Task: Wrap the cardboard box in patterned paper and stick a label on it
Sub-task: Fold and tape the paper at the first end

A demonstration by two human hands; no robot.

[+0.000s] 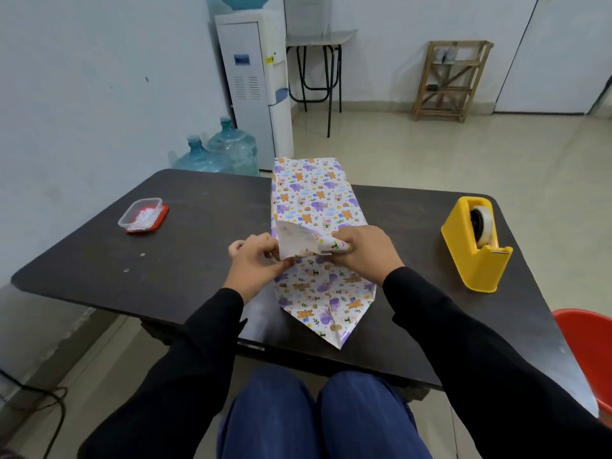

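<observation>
The patterned paper [314,200], white with purple and orange cartoon animals, covers the cardboard box in the middle of the dark table [198,233]; the box itself is hidden under it. At the near end a pointed flap of paper [328,309] lies flat toward the table's front edge. Above that flap, a folded piece of paper shows its white back side. My left hand [256,260] pinches the left edge of this fold. My right hand [361,250] grips its rolled right end.
A yellow tape dispenser [473,243] stands at the right of the table. A small clear container with a red lid [143,216], holding white slips, lies at the left. A red chair [589,352] is beside the table's right corner. Water bottles [225,150] stand behind.
</observation>
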